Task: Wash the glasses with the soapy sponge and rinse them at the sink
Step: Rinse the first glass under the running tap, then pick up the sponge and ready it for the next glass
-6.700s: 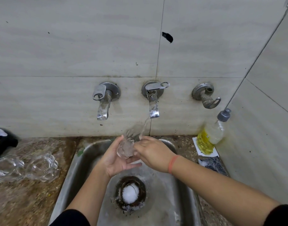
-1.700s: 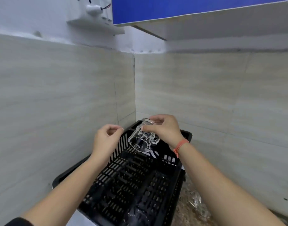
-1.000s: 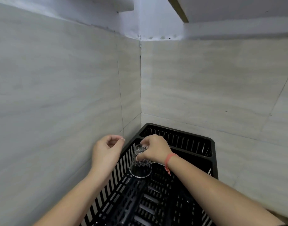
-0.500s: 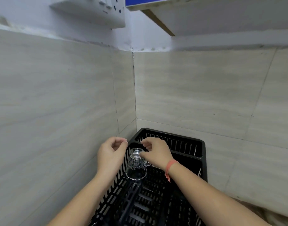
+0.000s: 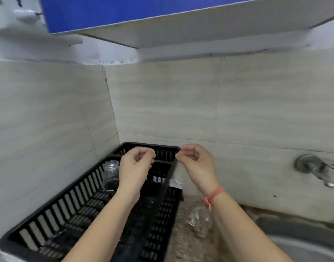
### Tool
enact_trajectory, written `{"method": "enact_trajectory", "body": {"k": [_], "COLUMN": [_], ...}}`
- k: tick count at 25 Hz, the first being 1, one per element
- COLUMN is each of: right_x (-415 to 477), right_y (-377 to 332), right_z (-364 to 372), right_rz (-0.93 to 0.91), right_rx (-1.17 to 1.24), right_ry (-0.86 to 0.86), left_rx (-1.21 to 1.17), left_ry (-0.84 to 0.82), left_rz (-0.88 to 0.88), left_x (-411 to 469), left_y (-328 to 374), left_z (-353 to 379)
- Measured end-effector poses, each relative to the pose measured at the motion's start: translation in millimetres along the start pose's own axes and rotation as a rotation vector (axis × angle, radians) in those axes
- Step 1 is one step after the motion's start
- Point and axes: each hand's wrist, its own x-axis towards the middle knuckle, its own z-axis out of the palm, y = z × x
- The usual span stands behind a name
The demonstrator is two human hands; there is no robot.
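- The left hand [image 5: 136,167] is raised over the far end of the black dish rack [image 5: 54,207]. Its fingers are curled in toward the thumb and it holds nothing.
- The right hand [image 5: 196,165] is up beside the rack's far right corner. Its fingertips are curled close to the thumb and there is nothing between them. An orange band [image 5: 214,195] circles that wrist.
- A clear glass [image 5: 110,175] stands upside down inside the rack, against its left slatted wall and just left of the left hand. Neither hand touches it.
- A second piece of clear glassware [image 5: 198,218], blurred, lies on the speckled stone counter [image 5: 181,244] between the rack and the steel sink [image 5: 298,242]. The right forearm partly hides it.
- The rack sits in the corner where two tiled walls meet.
- A metal tap [image 5: 313,167] juts from the right-hand wall above the sink.
- A blue cabinet [image 5: 124,12] hangs overhead.
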Motion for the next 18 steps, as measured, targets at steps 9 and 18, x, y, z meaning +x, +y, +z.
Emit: {"method": "enact_trajectory", "body": {"k": [9, 18], "right_x": [-56, -104], "right_y": [-5, 82], "right_z": [-332, -571], "right_rz": [0.075, 0.370], "right_rx": [0.021, -0.601], "right_ry": [0.196, 0.435], "left_rx": [-0.151, -0.048], "left_ry": [-0.197, -0.589], "left_rz": [-0.186, -0.426], "left_x": [-191, -335], "left_y": [-17, -65], "left_z": [278, 474]}}
